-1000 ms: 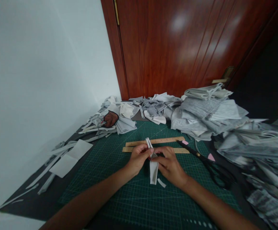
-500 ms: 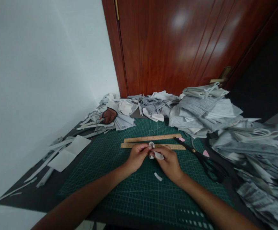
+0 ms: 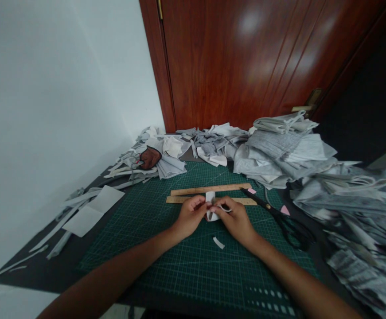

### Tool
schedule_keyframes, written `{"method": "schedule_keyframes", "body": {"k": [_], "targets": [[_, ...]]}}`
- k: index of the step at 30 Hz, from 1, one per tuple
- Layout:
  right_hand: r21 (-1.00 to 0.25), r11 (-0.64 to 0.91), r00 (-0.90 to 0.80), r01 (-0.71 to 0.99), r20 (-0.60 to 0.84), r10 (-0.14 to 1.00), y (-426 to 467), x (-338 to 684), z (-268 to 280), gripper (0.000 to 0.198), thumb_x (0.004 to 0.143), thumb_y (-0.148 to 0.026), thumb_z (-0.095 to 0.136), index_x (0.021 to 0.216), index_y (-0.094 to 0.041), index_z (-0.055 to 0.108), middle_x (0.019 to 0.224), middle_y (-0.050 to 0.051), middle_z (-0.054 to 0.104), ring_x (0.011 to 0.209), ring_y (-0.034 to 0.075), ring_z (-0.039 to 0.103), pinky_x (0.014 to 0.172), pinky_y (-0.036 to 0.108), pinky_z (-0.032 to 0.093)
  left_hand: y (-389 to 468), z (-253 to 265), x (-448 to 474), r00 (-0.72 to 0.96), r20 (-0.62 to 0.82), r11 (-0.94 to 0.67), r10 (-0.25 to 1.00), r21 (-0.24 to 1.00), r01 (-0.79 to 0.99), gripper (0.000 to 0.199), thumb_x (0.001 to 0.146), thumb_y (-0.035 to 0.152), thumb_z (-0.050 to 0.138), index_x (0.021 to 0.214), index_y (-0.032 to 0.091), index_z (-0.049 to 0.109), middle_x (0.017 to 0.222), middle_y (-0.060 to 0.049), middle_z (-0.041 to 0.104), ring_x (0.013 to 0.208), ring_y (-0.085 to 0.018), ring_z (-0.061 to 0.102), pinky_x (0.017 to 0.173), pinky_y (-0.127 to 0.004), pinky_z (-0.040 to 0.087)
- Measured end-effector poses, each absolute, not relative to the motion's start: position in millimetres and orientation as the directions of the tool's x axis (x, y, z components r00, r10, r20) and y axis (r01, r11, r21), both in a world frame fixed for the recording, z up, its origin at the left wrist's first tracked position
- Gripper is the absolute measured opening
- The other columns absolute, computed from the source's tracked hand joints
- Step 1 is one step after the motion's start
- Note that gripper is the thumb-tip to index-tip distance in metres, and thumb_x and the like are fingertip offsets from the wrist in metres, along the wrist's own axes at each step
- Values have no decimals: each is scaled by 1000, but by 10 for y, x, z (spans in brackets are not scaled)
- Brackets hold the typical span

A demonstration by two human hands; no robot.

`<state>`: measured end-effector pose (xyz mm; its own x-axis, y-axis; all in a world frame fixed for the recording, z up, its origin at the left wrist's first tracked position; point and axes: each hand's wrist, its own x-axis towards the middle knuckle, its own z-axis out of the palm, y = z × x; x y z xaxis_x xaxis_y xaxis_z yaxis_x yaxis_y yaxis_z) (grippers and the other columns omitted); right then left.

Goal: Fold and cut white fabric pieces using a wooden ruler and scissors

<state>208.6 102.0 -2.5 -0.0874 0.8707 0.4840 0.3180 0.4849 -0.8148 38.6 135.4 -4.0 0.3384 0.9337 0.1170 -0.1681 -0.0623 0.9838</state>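
Both hands meet over the middle of a green cutting mat [image 3: 139,239], pinching one small folded piece of white fabric [image 3: 210,197]. My left hand [image 3: 191,215] grips its left side between thumb and fingers. From the right, my right hand [image 3: 236,220] pinches the same piece, with a loop of it showing beside the index finger. Just beyond the hands lie two wooden rulers [image 3: 209,189], the nearer one partly covered by them. A short white scrap [image 3: 218,242] rests on the mat below the right hand.
Black scissors [image 3: 279,217] lie right of the hands, near pink chalk pieces [image 3: 285,210]. Grey fabric [image 3: 279,150] is heaped at the right. More scraps and a brown piece [image 3: 150,158] sit at the back left. White sheets [image 3: 86,217] lie at the left, below a wall.
The white fabric has been turned between my fingers: a flat strip now stands up above them and a loop shows at the right. Both hands keep nearly the same place.
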Motion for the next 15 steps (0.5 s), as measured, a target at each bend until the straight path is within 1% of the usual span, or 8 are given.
{"method": "schedule_keyframes", "body": {"k": [3, 5, 8, 11, 13, 15], "targets": [[-801, 524, -114, 289, 514, 850, 1052, 2112, -6, 26, 93, -47, 71, 82, -24, 75, 82, 3, 73, 77, 21, 68, 73, 32, 51, 1354, -39, 387, 346, 128, -76, 929, 984, -159, 41, 76, 55, 81, 78, 16, 69, 69, -2, 66, 60, -14, 59, 56, -24, 47], [-791, 533, -130, 301, 520, 844, 1067, 2131, -4, 24, 93, -46, 71, 84, -25, 78, 82, 3, 71, 76, 21, 67, 71, 32, 50, 1349, -42, 392, 367, 129, -79, 921, 986, -147, 41, 77, 55, 81, 79, 16, 71, 68, -2, 66, 60, -14, 58, 56, -24, 45], [-789, 518, -156, 331, 495, 855, 1079, 2154, 0, 23, 96, -41, 68, 82, -24, 76, 77, 1, 67, 72, 20, 64, 67, 31, 48, 1343, -54, 400, 377, 122, -78, 918, 988, -131, 38, 79, 54, 79, 85, 16, 73, 73, -4, 69, 63, -15, 60, 58, -25, 46], [-790, 505, -185, 347, 471, 863, 1082, 2161, 5, 14, 96, -32, 67, 88, -24, 75, 81, 1, 69, 76, 20, 65, 70, 31, 49, 1348, -64, 398, 350, 136, -99, 927, 988, -122, 37, 80, 51, 79, 89, 16, 75, 83, -6, 73, 72, -18, 64, 65, -26, 49], [-785, 502, -182, 363, 469, 864, 1078, 2161, 7, 10, 96, -27, 66, 93, -25, 75, 86, 2, 71, 79, 21, 66, 73, 32, 50, 1352, -64, 390, 350, 141, -107, 926, 988, -115, 36, 80, 50, 78, 88, 16, 74, 82, -5, 72, 71, -17, 63, 64, -26, 49], [-782, 494, -140, 380, 479, 866, 1071, 2162, 10, 11, 97, -26, 65, 94, -25, 75, 87, 2, 73, 80, 21, 67, 74, 33, 51, 1349, -57, 383, 368, 144, -111, 919, 988, -110, 35, 81, 50, 77, 88, 16, 74, 77, -4, 70, 65, -15, 59, 61, -25, 47]]}}
